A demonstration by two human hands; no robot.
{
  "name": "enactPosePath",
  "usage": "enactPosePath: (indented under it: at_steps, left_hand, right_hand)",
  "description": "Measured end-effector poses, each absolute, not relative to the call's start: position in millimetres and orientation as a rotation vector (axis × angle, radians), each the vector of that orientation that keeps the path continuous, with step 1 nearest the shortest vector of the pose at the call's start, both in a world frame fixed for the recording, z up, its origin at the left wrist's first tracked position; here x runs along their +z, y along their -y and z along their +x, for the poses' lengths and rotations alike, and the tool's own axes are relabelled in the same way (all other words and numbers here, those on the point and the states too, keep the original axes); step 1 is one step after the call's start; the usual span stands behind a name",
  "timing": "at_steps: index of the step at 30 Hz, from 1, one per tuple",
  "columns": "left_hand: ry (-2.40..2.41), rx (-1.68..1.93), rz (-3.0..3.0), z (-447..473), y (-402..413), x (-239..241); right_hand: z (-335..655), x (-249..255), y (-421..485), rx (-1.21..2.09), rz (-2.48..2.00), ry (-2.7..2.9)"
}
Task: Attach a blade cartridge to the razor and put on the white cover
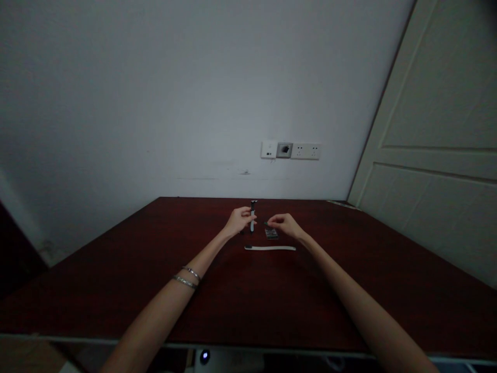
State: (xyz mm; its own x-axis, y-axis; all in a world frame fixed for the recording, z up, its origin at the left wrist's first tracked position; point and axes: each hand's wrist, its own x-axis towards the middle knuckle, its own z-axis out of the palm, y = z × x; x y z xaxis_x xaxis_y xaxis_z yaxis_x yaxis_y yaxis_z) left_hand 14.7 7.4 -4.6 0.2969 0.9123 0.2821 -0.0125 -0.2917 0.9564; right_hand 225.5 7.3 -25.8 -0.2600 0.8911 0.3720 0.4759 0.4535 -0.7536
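My left hand [239, 221] is closed around a slim upright tool with a pale handle and a dark T-shaped head [253, 211]; it resembles a razor, but its exact kind is too small to tell. To its right, my right hand [285, 224] pinches a tiny dark piece [266, 224] between its fingertips. Just below those fingertips lies a small clear-and-dark flat pack [271, 234], its contents unclear. Nearer to me, a long pale strip with a dark left end [270, 248] rests crosswise on the table.
Both forearms cross the dark red wooden table [287, 300]. A pale wall [202, 103] with sockets [306, 151] stands behind it, and a white panelled door [435, 155] borders the right side. A small lit round object [205, 356] shows below the table's near edge.
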Motion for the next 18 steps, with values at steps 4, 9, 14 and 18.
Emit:
enactPosePath:
  at_steps: [4, 9, 14, 18]
  left_hand:
    - [-0.850, 1.152, 1.582, 15.4, -5.5, -3.1]
    - [-0.833, 1.138, 1.579, 16.7, 0.4, 1.4]
    - [-0.832, 1.128, 1.581, 16.8, 4.4, 4.3]
    - [-0.840, 1.138, 1.569, 17.0, 3.5, 3.4]
  right_hand:
    - [216.0, -17.6, -1.0, 0.701, -1.102, 1.828]
    - [206.0, -14.2, 4.3, 0.727, -1.071, 1.771]
    - [197.4, -12.3, 9.3, 0.765, -1.013, 1.739]
    - [192.7, -11.1, 11.8, 0.743, -0.989, 1.724]
